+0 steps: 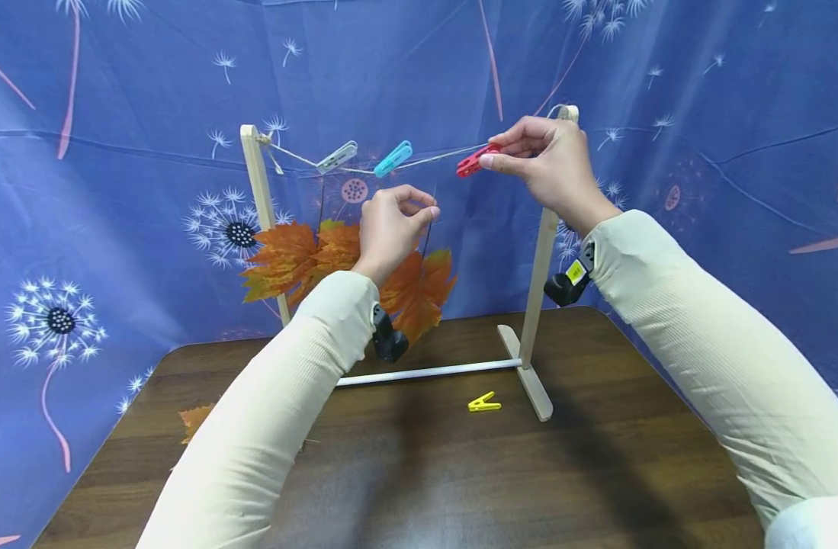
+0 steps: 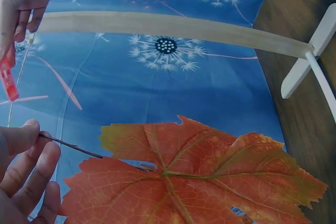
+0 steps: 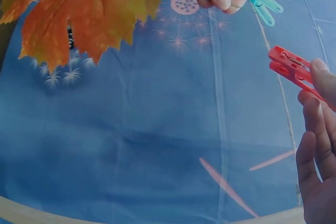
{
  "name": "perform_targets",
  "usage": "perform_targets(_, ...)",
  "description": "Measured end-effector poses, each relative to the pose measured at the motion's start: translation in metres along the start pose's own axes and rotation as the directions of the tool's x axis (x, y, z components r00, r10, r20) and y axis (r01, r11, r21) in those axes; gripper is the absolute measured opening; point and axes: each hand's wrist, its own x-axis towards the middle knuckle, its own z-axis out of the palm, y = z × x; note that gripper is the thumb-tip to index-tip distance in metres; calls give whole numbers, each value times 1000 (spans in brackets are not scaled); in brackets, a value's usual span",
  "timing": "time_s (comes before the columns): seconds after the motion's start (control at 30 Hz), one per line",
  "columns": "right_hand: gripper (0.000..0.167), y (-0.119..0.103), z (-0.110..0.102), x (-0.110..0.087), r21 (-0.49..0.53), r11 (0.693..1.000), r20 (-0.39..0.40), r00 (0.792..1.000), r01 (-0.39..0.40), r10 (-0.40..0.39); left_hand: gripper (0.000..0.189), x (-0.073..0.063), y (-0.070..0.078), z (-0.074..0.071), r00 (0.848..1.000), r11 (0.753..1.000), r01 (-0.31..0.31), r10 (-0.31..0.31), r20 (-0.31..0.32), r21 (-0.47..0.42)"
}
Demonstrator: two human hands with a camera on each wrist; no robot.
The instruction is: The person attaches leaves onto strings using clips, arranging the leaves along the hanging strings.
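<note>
My left hand (image 1: 394, 229) pinches the thin dark stem (image 2: 73, 147) of an orange maple-like leaf (image 2: 194, 177), which hangs below the fingers. Higher and to the right, my right hand (image 1: 549, 160) holds a red clothespin (image 1: 472, 162) between thumb and fingers, right by the string (image 1: 442, 155). Its front end points left, toward the stem, and the two are apart. A pale clothespin (image 1: 338, 157) and a light blue clothespin (image 1: 394, 158) sit on the string. Below them hang more orange leaves (image 1: 288, 255), partly hidden behind the left hand and forearm.
Wooden posts (image 1: 538, 282) hold up the string, joined low down by a white rod (image 1: 425, 373). On the brown table (image 1: 460, 473) lies a yellow clothespin (image 1: 484, 402). Another leaf (image 1: 194, 421) shows beside the left sleeve. A blue patterned cloth (image 1: 405, 61) hangs behind.
</note>
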Motion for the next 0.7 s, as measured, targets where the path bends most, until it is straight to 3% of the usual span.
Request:
perform_targets(0.2,25,-10,2,14,12,1000,-6,1000,16,-16,14,11,4,7,999,1000,11,-10,-51,18)
perform_targets(0.5,27,-16,11,27,-49,999,0,1000,14,-14,12,22,10,13,995,999,38,-34,-97,32)
perform_targets(0.7,32,-17,13,32,-87,995,-21,999,-38,36,13,29,15,16,989,996,87,-82,-121,37)
